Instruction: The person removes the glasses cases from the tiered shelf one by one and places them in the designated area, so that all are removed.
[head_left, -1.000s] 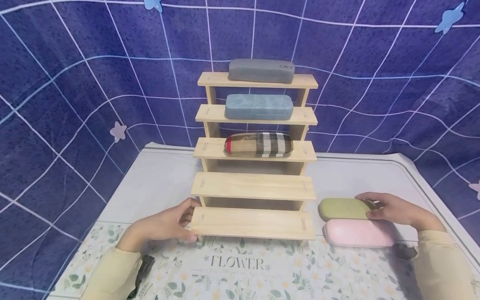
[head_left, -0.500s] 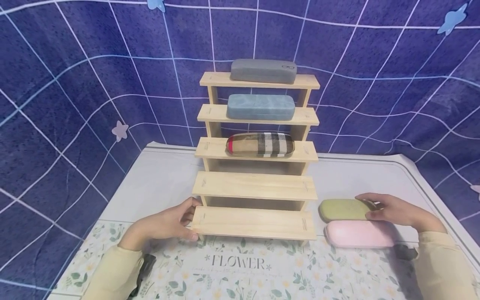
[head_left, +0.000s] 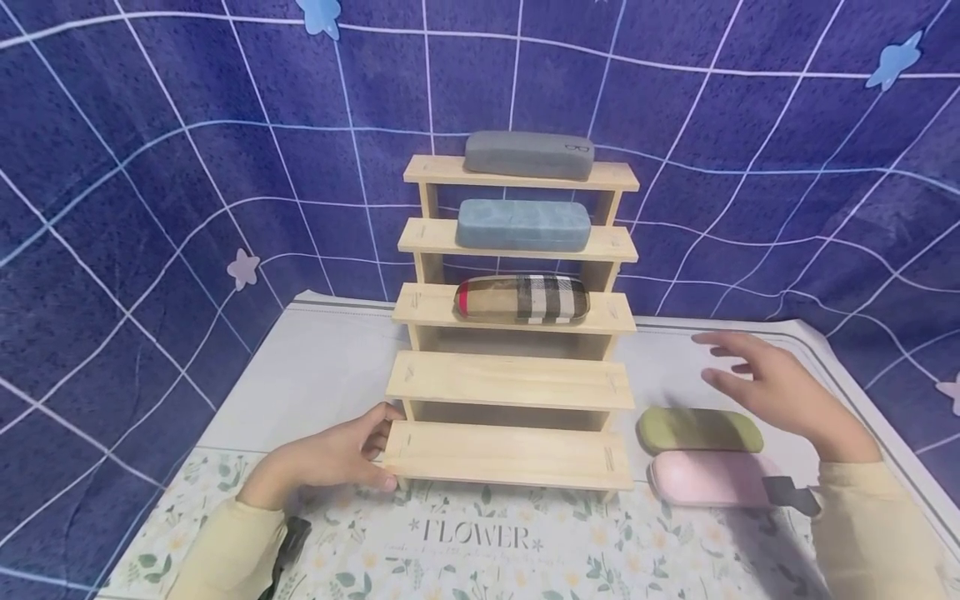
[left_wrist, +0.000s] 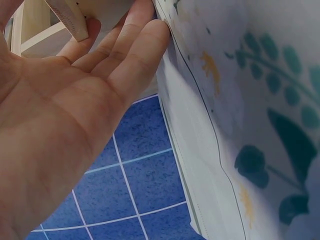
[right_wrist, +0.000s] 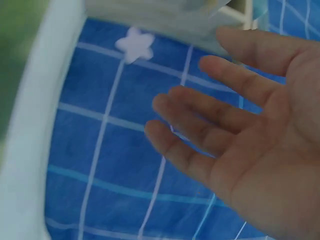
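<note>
Since a second ago, we are seeing the right hand (head_left: 783,396) lifted off the green case (head_left: 697,431), holding nothing, fingers loosely extended. The green case is lying just below that hand, right of the wooden rack (head_left: 510,379), behind the pink case (head_left: 708,479). The left hand (head_left: 326,458) is gripping the rack's bottom step (head_left: 506,454) at its left end.

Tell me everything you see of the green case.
The green case is long, with rounded ends and a smooth-looking surface; it looks closed. It lies flat on the table, right of the wooden rack and behind the pink case; whether the two touch is unclear. No hand touches it; the right hand is nearby.
</note>
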